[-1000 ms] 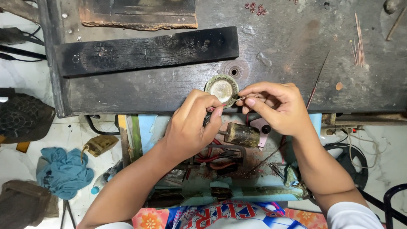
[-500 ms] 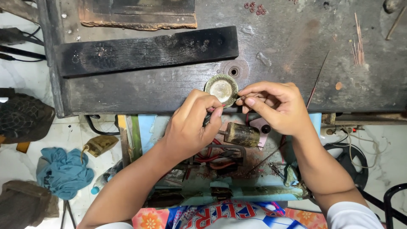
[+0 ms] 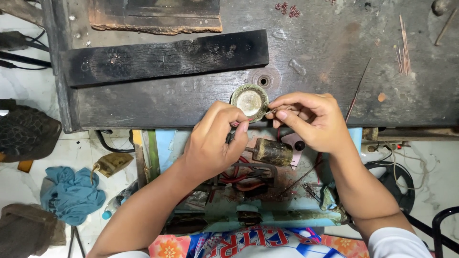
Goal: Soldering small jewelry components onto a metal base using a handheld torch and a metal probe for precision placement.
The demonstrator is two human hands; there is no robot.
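Head view: the left hand (image 3: pixel 210 145) and right hand (image 3: pixel 311 119) are meeting at the near edge of a dark wooden workbench (image 3: pixel 334 62), each pinching a tiny metal piece (image 3: pixel 273 111) too small to identify, just beside a round grinding disc (image 3: pixel 249 102). A small cylindrical motor (image 3: pixel 271 152) is lying below, among red wires (image 3: pixel 244 179).

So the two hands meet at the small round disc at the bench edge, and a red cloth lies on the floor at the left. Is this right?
Not quite: the cloth on the floor at the left is blue, not red, as the head view shows. The rest holds: the left hand and the right hand meet at the small round disc at the edge of the bench.
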